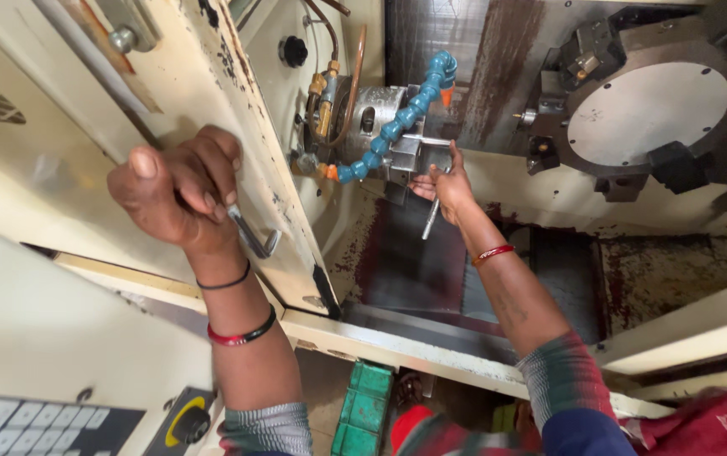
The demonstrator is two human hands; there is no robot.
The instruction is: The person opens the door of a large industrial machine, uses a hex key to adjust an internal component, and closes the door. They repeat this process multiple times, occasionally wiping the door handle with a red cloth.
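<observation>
My left hand (179,187) grips the metal handle (254,238) on the cream sliding door (211,110) of a lathe-type machine. My right hand (446,184) reaches inside the enclosure and holds a slim metal key or wrench (430,218) against the steel chuck (380,118). A blue segmented coolant hose (397,118) curves over the chuck just above that hand. Both wrists wear thin bangles, and my sleeves are striped grey.
A dark tool turret with a round grey face (646,110) stands at the right inside the machine. The stained red-brown bed (431,262) lies below. A keypad and a black knob on a yellow disc (190,422) sit at the lower left; a green crate (363,409) is on the floor.
</observation>
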